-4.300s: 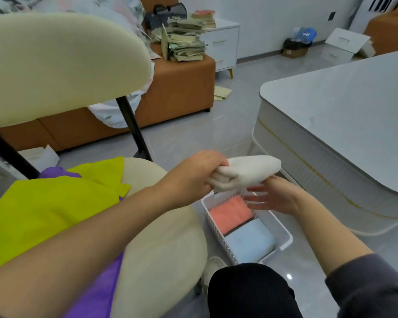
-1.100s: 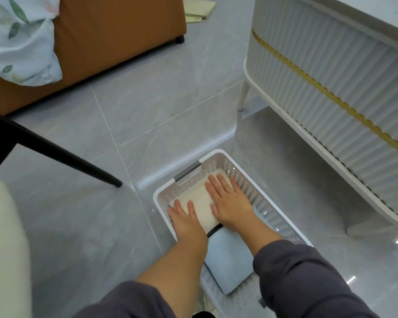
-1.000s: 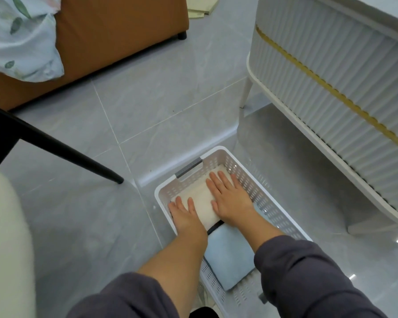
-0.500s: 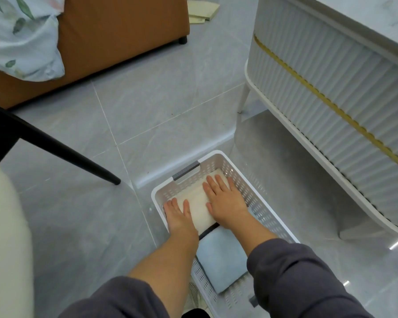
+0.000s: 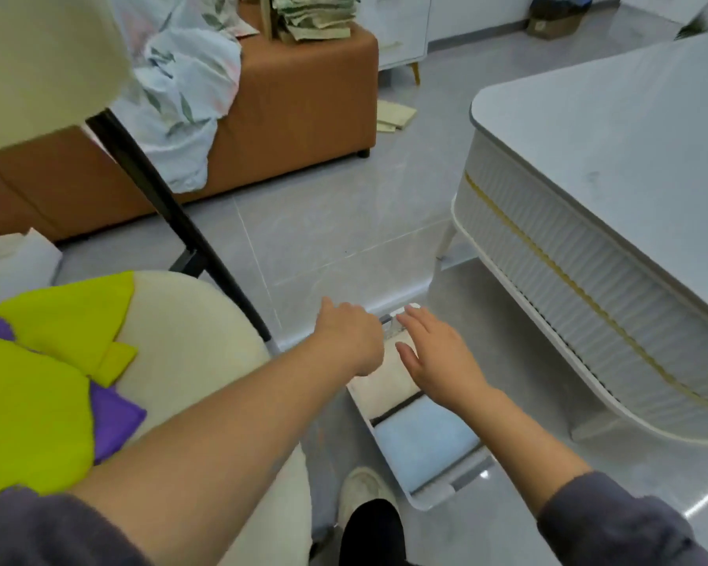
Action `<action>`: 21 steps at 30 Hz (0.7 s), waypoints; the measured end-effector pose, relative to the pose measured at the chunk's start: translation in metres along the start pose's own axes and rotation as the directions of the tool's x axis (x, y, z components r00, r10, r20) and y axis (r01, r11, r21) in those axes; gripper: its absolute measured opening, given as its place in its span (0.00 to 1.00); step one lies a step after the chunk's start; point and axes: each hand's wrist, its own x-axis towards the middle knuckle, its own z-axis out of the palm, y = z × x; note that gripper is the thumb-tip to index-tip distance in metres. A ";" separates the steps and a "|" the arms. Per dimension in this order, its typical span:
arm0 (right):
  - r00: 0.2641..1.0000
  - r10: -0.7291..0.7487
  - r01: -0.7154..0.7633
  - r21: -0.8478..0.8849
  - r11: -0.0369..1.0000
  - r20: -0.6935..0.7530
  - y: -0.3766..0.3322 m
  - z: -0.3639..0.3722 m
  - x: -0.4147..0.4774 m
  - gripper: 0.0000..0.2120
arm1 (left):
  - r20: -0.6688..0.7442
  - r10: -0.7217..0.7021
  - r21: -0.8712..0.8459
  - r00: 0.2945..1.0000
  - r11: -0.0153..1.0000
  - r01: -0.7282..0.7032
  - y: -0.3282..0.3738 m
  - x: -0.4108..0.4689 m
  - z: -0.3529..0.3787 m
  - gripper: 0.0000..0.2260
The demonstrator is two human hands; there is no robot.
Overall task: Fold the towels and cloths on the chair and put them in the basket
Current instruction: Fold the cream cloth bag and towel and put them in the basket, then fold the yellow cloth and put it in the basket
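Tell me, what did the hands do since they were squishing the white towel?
Both came up off the cream towel: the left hand and right hand now hang above the basket, holding nothing. The towel stayed in the basket beside the blue towel. Yellow cloths and a purple cloth lie on the chair, as before.

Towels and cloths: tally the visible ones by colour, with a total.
Yellow-green cloths: 2
Purple cloth: 1, as far as shows
Cream towel: 1
Light blue towel: 1
Total: 5 visible
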 end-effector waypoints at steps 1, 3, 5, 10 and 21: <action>0.999 -0.033 0.033 0.011 0.999 -0.028 -0.020 -0.015 -0.005 0.22 | -0.114 0.017 -0.061 0.993 0.998 -0.024 -0.014 -0.025 -0.009 0.15; 0.991 -0.092 0.098 0.053 0.994 -0.098 -0.063 -0.044 -0.014 0.21 | -0.324 0.035 -0.109 0.946 0.991 -0.074 -0.047 -0.076 -0.021 0.15; 0.975 -0.156 0.172 0.093 0.981 -0.159 -0.110 -0.069 -0.025 0.20 | -0.487 0.024 -0.160 0.873 0.980 -0.117 -0.081 -0.129 -0.019 0.16; 0.930 -0.297 0.335 0.166 0.927 -0.218 -0.226 -0.095 -0.047 0.16 | -0.734 -0.134 -0.290 0.666 0.948 -0.129 -0.164 -0.236 0.024 0.19; 0.899 -0.438 0.427 0.203 0.881 0.011 -0.350 -0.029 -0.042 0.22 | -0.539 -0.392 -0.592 0.745 0.806 -0.004 -0.249 -0.287 0.147 0.25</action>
